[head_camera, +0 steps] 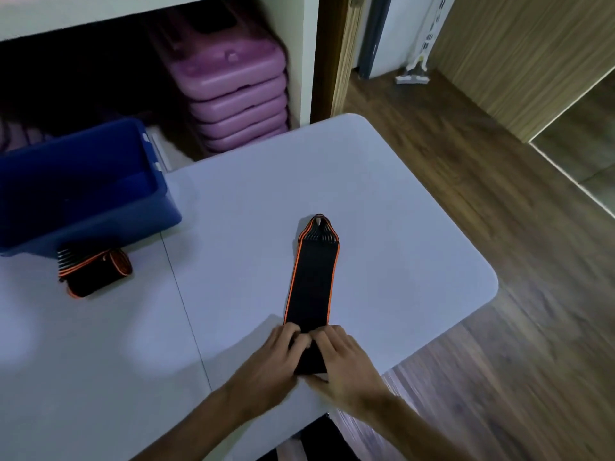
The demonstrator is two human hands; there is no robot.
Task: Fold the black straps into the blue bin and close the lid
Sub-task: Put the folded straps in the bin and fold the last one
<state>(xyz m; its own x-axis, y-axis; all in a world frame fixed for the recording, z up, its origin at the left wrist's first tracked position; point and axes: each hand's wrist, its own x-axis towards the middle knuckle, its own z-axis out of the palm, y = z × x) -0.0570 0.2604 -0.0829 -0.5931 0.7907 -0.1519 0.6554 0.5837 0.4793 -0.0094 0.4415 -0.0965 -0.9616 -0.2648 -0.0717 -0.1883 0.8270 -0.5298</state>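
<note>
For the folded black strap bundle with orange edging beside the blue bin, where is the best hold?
Probably across the middle of the folded black strap bundle with orange edging, from above, fingers on its two long sides: it lies flat and compact, and the blue bin blocks its far side.

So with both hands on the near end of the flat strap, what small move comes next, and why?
Probably fold the near end forward again: both the left hand and right hand press it, while most of the strap lies flat and unfolded on the table.

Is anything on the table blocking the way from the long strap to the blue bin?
Mostly no. Only the folded black-and-orange strap lies against the open blue plastic bin, beside the path from the flat black strap.
</note>
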